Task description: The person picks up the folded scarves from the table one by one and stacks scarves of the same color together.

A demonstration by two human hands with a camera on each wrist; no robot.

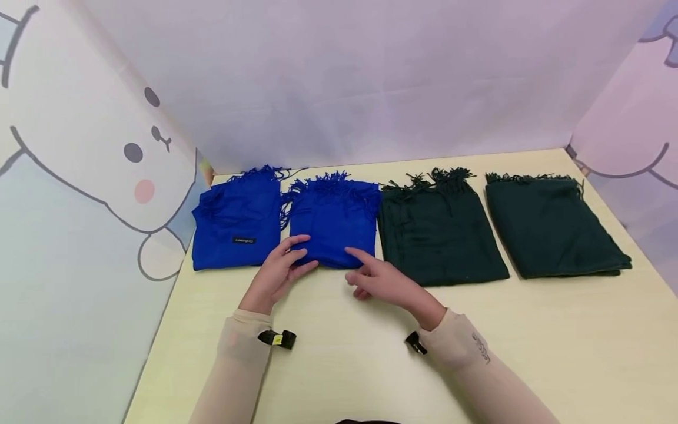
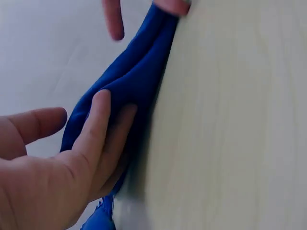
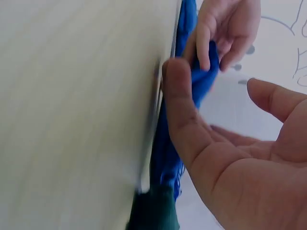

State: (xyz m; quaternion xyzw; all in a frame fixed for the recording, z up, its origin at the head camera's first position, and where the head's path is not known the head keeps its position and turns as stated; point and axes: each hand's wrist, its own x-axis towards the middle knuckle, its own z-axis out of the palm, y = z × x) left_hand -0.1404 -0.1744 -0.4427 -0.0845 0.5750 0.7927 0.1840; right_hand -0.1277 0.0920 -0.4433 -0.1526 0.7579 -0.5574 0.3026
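Left hand (image 1: 278, 271): fingers nearly straight, thumb apart, touching the near edge of a folded blue scarf (image 1: 336, 221), no grip. Right hand (image 1: 382, 284): index finger extended at that edge, thumb apart, gripping nothing. Scarf lies on table (image 1: 339, 365), directly ahead of both.

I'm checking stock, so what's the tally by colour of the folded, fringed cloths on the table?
Blue cloths: 2
Dark green cloths: 2
Total: 4
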